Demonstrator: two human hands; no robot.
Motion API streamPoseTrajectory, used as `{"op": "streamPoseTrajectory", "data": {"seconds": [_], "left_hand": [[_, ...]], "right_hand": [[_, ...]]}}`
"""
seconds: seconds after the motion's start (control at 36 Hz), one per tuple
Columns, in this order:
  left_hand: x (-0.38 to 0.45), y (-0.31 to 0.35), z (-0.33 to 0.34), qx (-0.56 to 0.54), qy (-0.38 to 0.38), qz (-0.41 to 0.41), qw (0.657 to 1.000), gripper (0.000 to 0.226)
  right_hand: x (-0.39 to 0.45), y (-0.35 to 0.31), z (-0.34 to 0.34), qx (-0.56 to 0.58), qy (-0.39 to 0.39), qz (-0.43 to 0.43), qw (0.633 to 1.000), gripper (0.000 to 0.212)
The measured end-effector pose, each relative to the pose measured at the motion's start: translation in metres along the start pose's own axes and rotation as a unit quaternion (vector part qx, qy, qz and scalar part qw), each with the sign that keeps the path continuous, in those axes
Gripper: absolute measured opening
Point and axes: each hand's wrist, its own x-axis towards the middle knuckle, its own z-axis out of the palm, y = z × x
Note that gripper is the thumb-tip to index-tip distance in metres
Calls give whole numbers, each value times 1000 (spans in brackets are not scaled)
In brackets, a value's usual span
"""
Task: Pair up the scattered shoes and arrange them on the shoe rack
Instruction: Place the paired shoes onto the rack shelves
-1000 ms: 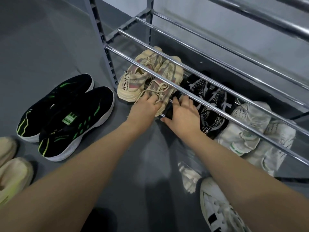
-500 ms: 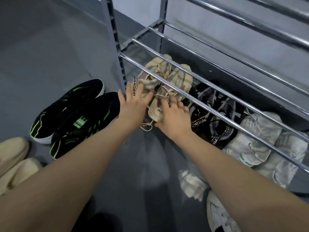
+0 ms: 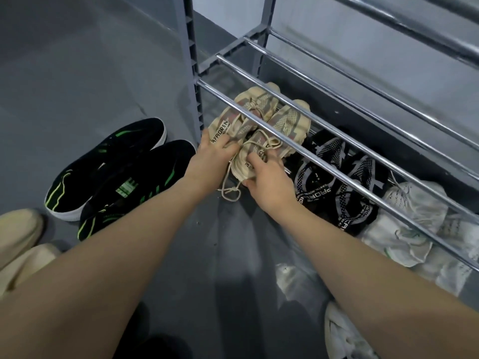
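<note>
Head view: both hands hold the pair of beige knit sneakers with loose laces at the heels, under the lowest chrome bar of the grey metal shoe rack (image 3: 259,117). The left hand (image 3: 211,156) grips the left sneaker (image 3: 228,125); the right hand (image 3: 269,182) grips the right sneaker (image 3: 282,125). Black-and-grey patterned sneakers (image 3: 337,182) sit just beside them. Black sneakers with green stripes (image 3: 116,172) lie on the grey floor (image 3: 77,73).

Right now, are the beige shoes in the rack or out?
Partly in: the beige shoes have toes under the rack's front bar, heels sticking out.
</note>
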Motion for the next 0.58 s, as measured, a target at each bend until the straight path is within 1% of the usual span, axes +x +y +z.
{"op": "streamPoseTrajectory", "data": {"seconds": [0.06,0.17,0.25,0.31,0.39,0.44,0.5,0.58], "left_hand": [[0,-1,0,-23,-9,-6,1000,57],[4,-5,10,-39,-14,17,999,68],[1,-5,7,-32,-12,36,999,63],[-2,-5,3,-38,-11,28,999,61],[-11,-5,-1,-21,-6,32,999,60],[-23,-1,-9,-33,18,48,998,57],[-40,5,-21,-45,35,37,998,54],[-66,12,-42,-45,5,-13,999,46]], "right_hand": [[0,-1,1,1,4,2,1000,41],[0,-1,3,-2,16,14,1000,45],[-2,0,4,-9,31,16,999,49],[-4,0,6,-36,44,18,998,53],[-12,-3,11,-56,84,21,995,64],[-18,-8,16,-64,129,6,990,68],[-25,-16,19,-62,167,0,984,66],[-40,-32,18,-40,174,14,984,54]]}}
